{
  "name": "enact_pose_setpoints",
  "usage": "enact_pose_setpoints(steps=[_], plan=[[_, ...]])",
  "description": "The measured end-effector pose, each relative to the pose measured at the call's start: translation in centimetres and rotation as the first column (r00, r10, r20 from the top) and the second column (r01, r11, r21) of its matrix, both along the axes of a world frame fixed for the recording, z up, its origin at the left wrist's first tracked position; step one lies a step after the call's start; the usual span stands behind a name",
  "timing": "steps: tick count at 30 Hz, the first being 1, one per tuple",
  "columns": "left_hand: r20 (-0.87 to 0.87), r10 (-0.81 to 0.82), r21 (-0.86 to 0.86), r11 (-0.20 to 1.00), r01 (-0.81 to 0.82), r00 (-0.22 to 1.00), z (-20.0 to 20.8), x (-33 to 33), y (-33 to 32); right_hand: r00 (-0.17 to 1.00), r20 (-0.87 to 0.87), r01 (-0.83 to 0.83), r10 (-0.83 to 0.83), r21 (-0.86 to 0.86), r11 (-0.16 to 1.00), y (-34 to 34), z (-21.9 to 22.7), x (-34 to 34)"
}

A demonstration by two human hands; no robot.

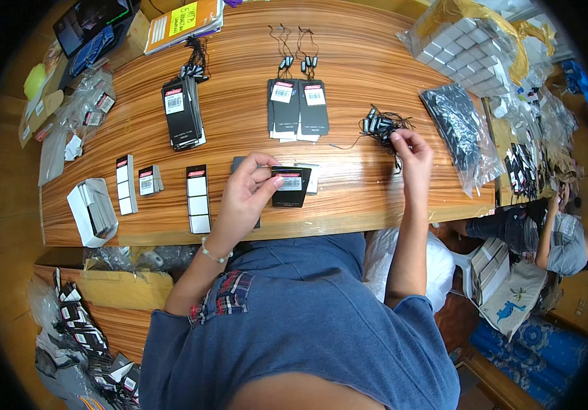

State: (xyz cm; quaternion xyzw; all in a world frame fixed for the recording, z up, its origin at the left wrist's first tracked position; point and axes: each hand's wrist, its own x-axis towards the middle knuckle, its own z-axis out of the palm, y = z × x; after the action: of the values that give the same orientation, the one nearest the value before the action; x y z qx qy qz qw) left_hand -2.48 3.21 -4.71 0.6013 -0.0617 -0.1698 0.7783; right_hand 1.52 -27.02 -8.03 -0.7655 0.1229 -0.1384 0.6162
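Observation:
My left hand (244, 191) pinches a small stack of black hang tags (290, 197), the top one bearing a white barcode sticker. Behind that hand, partly hidden, other dark and white cards lie on the table. Over to the right, my right hand (415, 156) has its thumb and fingertips closed at the edge of a tangled heap of black hang-tag strings (378, 124). Whether it grips one string or several, I cannot make out. Two side-by-side piles of strung black tags (298, 119) lie ahead, their cords stretched away from me.
A taller stack of strung tags (183, 119) lies left of centre. Sticker strips (198, 205) and a white box of cards (92, 213) line the near left. A plastic bag of black strings (459, 130) and bagged white boxes (461, 51) occupy the right. Another person (560, 236) sits beyond.

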Motion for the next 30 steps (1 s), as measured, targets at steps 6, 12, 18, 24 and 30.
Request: enact_pose_setpoints(steps=[6,12,18,24,30], plan=[[0.040,-0.069,0.023,0.997,0.069,0.997,0.6,0.3,-1.5,0.981,0.175,-0.180,0.085,0.646,0.742,-0.4,3.9,-1.0],[0.091,-0.269,0.018,0.963,0.268,0.959,1.9,1.4,-4.7,0.948,0.271,-0.315,0.167,0.718,0.621,3.4,5.7,-3.1],[0.085,-0.388,-0.072,0.916,0.394,0.918,1.1,2.0,-7.1,0.934,0.232,-0.357,0.271,0.610,0.708,6.2,6.2,-4.0],[0.041,-0.455,-0.059,0.887,0.457,0.889,0.5,1.6,-7.3,0.950,0.240,-0.310,0.200,0.650,0.694,5.5,5.6,-3.4],[0.013,-0.463,-0.023,0.886,0.464,0.886,0.6,0.7,-6.6,0.956,0.294,-0.231,-0.008,0.767,0.598,3.2,5.7,-2.1]])
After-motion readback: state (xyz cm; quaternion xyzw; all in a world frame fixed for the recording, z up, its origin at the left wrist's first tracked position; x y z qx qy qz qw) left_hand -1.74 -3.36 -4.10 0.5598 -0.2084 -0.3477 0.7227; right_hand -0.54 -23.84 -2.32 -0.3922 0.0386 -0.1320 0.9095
